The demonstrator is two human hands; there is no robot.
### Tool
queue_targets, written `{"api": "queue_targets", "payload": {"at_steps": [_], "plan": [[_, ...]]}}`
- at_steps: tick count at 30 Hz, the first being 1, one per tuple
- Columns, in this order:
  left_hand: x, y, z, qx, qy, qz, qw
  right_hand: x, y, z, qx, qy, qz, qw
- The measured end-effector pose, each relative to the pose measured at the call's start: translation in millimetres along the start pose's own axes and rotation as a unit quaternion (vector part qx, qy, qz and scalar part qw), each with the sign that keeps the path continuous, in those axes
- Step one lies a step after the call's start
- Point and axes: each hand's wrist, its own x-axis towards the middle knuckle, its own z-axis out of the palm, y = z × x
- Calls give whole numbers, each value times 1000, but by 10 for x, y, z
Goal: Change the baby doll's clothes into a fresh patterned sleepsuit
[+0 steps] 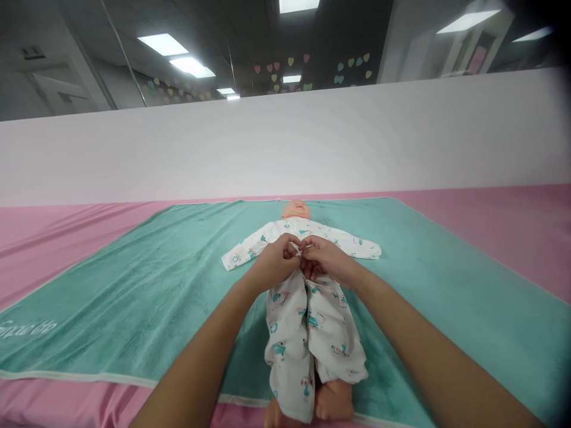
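A baby doll (pixel 296 209) lies on its back on a teal towel (pixel 147 285), head away from me and bare feet (pixel 334 401) near the towel's front edge. It wears a white printed romper (pixel 312 324) with both sleeves spread out. My left hand (pixel 276 261) and my right hand (pixel 323 258) meet over the doll's belly. Each pinches the romper's front opening, fingers curled and closed on the cloth.
The teal towel lies on a pink sheet (pixel 53 238) that covers the whole surface. A white partition wall (pixel 285 142) runs behind it, with glass above showing ceiling lights and paper hearts.
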Motion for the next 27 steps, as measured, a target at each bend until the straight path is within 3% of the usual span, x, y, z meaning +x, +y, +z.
{"api": "queue_targets", "payload": {"at_steps": [10,16,22,27], "plan": [[-13,-4,38,109,24,63,992,14,0,9,-23,10,4,1000],[-10,-13,28,121,30,70,990,27,22,4,-27,15,1,1000],[15,-74,-3,-55,14,6,998,23,6,22,-9,22,-3,1000],[45,-125,-13,-237,-21,-25,971,4,-7,28,1,7,-11,1000]]}}
